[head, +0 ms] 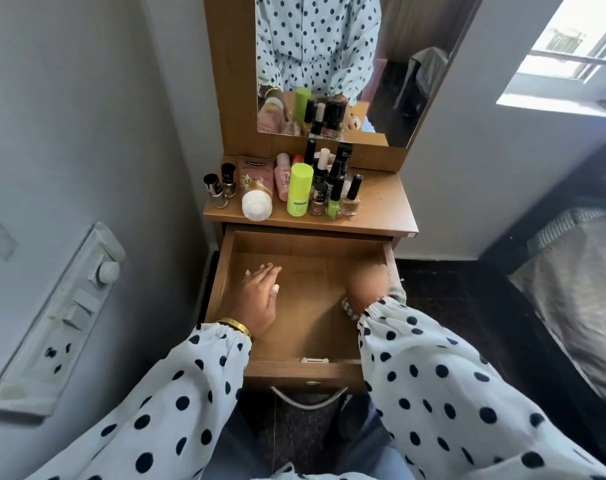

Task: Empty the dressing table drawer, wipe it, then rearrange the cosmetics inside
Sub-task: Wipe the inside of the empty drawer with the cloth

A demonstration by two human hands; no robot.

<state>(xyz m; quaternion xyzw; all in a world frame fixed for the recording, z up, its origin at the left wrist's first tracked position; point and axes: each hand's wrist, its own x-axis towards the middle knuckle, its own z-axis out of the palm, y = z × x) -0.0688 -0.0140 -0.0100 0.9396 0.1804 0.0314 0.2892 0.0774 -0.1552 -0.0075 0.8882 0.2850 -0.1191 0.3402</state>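
Note:
The wooden drawer [308,327] of the dressing table stands pulled out, with nothing but my hands inside it. My left hand [258,299] lies over the drawer's left part, fingers straight and together, holding nothing. My right hand [367,284] is at the drawer's right wall and is blurred, so its fingers are unclear. Several cosmetics stand on the tabletop [384,206] behind the drawer: a lime-green bottle [299,190], a pink tube [256,185] with a white cap, a small pink bottle [282,176] and several nail polish bottles [336,195].
A mirror [329,64] rises behind the tabletop. A grey wall with a switch panel [69,317] is close on the left. A bed [571,271] stands to the right over a dark floor. The drawer's metal handle [308,398] faces me.

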